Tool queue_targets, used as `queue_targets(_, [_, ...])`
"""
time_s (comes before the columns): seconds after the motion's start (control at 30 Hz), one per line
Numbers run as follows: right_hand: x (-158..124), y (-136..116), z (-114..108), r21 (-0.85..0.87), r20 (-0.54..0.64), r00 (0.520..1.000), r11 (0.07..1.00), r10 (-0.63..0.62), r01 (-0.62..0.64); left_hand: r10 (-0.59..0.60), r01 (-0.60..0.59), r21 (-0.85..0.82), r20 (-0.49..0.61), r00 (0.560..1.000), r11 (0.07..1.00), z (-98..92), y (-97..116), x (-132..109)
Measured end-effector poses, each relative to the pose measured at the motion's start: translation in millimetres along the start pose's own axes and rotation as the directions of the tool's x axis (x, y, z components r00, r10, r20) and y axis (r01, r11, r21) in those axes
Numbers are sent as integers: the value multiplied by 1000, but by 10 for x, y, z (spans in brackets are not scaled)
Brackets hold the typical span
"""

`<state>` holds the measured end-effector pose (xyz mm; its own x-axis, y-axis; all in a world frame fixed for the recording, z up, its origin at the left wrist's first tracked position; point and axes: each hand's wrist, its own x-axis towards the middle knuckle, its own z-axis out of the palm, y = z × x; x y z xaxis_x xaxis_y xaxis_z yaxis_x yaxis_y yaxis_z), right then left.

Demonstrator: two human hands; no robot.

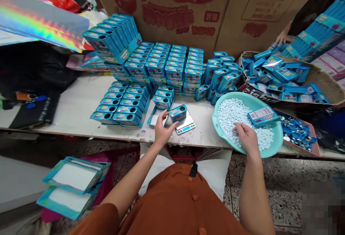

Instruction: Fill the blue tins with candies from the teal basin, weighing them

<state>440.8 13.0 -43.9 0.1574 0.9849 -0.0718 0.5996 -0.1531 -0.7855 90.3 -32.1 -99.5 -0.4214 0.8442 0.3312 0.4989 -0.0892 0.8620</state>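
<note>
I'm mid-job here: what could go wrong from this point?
The basin sits at the front edge of the table, so a push from the right hand might tip it and spill the white pieces.
The blue box lying aslant in the basin could slide further onto them if nudged.
The left hand is right by the box on the scale; a touch might skew the reading.
</note>
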Motion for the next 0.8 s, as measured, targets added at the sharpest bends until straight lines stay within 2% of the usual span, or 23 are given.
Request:
queue_targets(0.1, [-2,-24,-6,-8,0,1000,1000,18,-18,68,-58,57,-175,982,997,-89,-89,-215])
queue_targets(0.2, [6,-28,-8,-14,3,1000,1000,28,-28,75,-31,157,-283,956,987,-180,-217,-409])
queue_targets(0.37, [28,28,-8,-30,14,1000,999,18,-17,47,33,229,-339,940,973,-357,-416,-570])
queue_targets(0.5, [27,11,3,-109,44,995,990,-88,92,62,40,255,-380,923,966,-459,-567,-561])
queue_targets(0.57, [28,-29,22,-173,81,985,971,-150,163,75,33,267,-384,920,963,-478,-650,-537])
queue_targets(0.7, [45,-101,71,-303,232,937,896,-261,325,128,-10,302,-373,919,953,-454,-800,-502])
queue_targets(0.8, [59,-127,88,-329,271,925,878,-265,348,160,-42,307,-371,915,951,-415,-872,-499])
